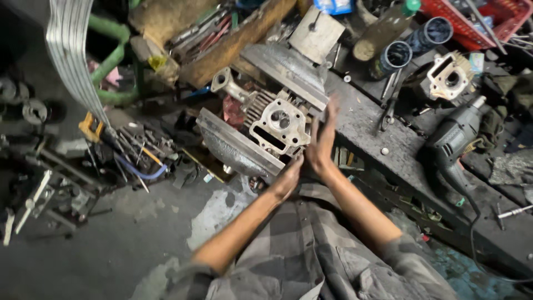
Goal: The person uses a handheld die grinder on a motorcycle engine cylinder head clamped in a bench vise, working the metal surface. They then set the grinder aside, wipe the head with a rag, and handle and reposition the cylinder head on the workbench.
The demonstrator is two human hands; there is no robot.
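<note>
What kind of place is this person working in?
Most likely an engine repair workshop. An engine cylinder head sits clamped between metal jaws by the person's hands, an electric drill lies on the grimy workbench, and loose hand tools litter the area to the left.

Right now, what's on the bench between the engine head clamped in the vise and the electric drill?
In the head view, a dark, grimy stretch of bench top lies there, with a wrench-like tool and a small round washer between the engine head and the electric drill.

Dim workshop, light falling from above

I see glare on the corrugated metal strip [69,55] top left; corners sink into shadow, edges bend, and the floor clutter at left looks soft.
</note>
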